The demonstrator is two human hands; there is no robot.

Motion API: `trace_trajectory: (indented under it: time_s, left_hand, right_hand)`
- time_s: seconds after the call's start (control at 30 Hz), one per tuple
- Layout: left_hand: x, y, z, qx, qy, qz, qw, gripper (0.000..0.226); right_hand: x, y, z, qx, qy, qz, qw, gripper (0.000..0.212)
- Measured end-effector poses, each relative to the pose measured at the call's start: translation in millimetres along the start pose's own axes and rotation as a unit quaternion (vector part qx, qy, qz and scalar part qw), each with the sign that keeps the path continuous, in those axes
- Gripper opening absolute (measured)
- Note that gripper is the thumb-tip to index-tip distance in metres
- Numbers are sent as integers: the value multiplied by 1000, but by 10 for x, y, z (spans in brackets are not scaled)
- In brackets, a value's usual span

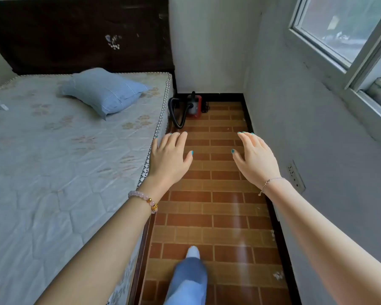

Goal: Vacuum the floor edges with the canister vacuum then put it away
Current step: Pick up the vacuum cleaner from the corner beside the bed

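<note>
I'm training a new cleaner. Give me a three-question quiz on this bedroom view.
1. True or false: the left hand grips the black hose of the red and grey canister vacuum.
2. The vacuum stands: A in the far corner beside the pale quilted mattress; B under the window; C on the blue pillow.
3. Fill in: white scraps lie along the ____ edge of the brown tiled floor.
Key: 1 false; 2 A; 3 right.
</note>
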State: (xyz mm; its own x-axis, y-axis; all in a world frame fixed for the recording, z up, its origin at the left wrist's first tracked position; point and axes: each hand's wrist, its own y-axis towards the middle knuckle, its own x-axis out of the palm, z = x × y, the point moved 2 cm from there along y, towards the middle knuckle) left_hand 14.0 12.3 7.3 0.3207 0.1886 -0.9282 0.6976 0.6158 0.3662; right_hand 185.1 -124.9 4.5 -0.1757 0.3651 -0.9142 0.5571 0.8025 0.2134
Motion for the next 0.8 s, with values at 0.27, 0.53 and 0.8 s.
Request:
trace_trajectory:
  time_s: [0.27, 0.53, 0.8]
  left_hand:
    - [503, 739, -158, 15, -4, -4, 1000, 49]
    - [925, 1868, -551, 16, -12, -6, 1000, 46]
    - [1167, 2794, -961, 7, -9, -3, 1000, 46]
  right_hand:
    - [263, 763, 187, 20, -13, -20, 1000, 53]
    - [506, 1964, 242, 28, -32, -32, 999, 54]
    - [615, 2990, 238, 31, -44, -18, 998, 54]
